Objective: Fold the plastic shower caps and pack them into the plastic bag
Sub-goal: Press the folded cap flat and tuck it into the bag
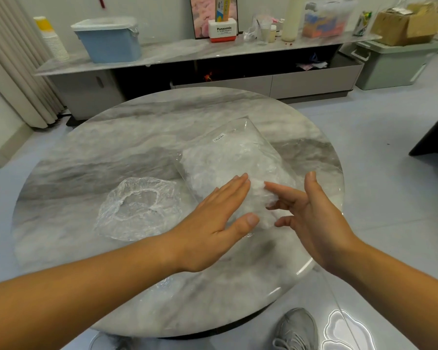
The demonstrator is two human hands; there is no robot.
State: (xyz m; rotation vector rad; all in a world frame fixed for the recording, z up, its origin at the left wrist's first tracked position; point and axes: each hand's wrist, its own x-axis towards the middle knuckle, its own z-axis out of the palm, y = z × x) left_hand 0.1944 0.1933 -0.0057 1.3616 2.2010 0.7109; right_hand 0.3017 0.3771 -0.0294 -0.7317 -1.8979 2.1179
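Note:
A clear plastic bag (234,157) stuffed with crumpled white shower caps lies on the round marble table (111,137), right of centre. My left hand (213,218) lies flat with straight fingers on the bag's near end. My right hand (311,213) hovers at the bag's right near corner, fingers spread and relaxed, fingertips at the white plastic. One unfolded clear shower cap (139,208) with a white elastic rim lies spread on the table left of the bag. Another bit of clear plastic (167,282) peeks out under my left forearm.
Behind the table runs a low marble-topped cabinet (177,50) carrying a blue bin (109,40), a Panasonic box, bottles and a cardboard box. A grey storage box (390,63) stands on the floor at right. My grey shoe (297,329) shows below the table's edge.

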